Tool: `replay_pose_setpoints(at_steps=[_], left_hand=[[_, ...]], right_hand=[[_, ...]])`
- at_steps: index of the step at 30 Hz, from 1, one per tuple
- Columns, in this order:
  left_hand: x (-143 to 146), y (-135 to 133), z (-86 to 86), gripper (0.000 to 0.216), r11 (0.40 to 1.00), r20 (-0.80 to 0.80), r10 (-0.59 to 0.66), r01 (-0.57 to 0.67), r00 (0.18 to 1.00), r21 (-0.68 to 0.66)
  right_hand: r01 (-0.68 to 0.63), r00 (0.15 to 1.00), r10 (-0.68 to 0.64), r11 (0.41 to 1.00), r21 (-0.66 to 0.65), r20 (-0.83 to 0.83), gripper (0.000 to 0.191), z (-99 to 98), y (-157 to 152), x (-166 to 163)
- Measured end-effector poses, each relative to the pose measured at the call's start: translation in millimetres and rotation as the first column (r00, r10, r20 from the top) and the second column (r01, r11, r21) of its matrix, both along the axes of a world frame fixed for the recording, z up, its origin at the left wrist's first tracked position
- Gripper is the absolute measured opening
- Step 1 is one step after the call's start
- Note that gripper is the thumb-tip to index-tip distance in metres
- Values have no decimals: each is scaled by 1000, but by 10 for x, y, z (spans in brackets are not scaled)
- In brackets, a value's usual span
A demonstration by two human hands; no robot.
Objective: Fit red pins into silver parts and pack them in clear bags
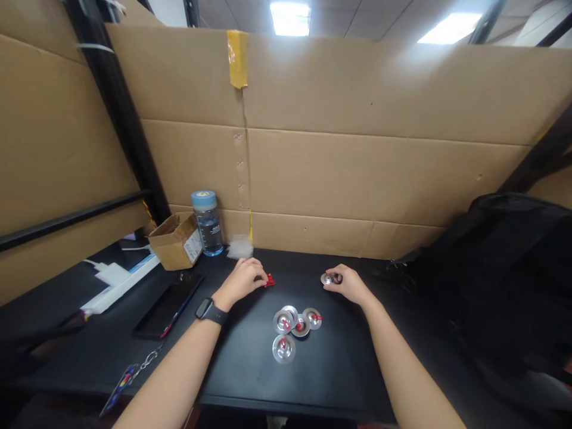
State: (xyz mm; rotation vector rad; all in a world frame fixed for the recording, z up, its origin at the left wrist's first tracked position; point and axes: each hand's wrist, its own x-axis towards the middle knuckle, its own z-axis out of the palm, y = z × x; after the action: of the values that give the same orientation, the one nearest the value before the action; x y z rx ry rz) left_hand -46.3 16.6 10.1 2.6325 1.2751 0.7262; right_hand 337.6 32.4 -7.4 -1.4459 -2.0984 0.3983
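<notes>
My left hand (243,280), with a black watch on the wrist, rests on the black table (250,375) with its fingers curled over a small red piece (269,281). My right hand (347,283) is pinched on a small silver disc (328,278) at the table surface. Between and nearer to me lie several silver discs with red centres (295,326), clustered together, one slightly apart at the front (284,349).
A water bottle (208,223) and a small cardboard box (175,241) stand at the back left. A phone (167,305), a white power strip (120,285) and a keychain (129,375) lie left. A black bag (504,280) fills the right. Cardboard walls (357,149) enclose the desk.
</notes>
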Motion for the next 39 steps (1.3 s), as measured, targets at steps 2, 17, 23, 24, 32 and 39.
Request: replay_pose_setpoints(at_steps=[2,17,23,24,32,39], left_hand=[[10,1,-5,6,1000,-14,7,-7,1000,-13],[450,-443,267,17,856,59,-442,441,895,-268],[461,-431,241,3,905,93,-368,380,925,-192],[444,-427,253,5,928,106,-321,335,941,-166],[536,-461,226,9,997,229,-76,70,970,36],[628,-512,217,11,997,270,-63,51,961,49]], right_hand=[[23,999,-24,1000,3,25,35,-28,13,-7],[-1,1000,-3,993,122,30,54,125,-159,-166],[-283,958,283,959,14,-50,37,348,-474,-646],[-333,940,330,943,-17,-89,46,356,-521,-721],[-332,893,342,940,83,-293,23,261,-671,-1120],[-349,890,348,936,49,-296,20,266,-660,-1078]])
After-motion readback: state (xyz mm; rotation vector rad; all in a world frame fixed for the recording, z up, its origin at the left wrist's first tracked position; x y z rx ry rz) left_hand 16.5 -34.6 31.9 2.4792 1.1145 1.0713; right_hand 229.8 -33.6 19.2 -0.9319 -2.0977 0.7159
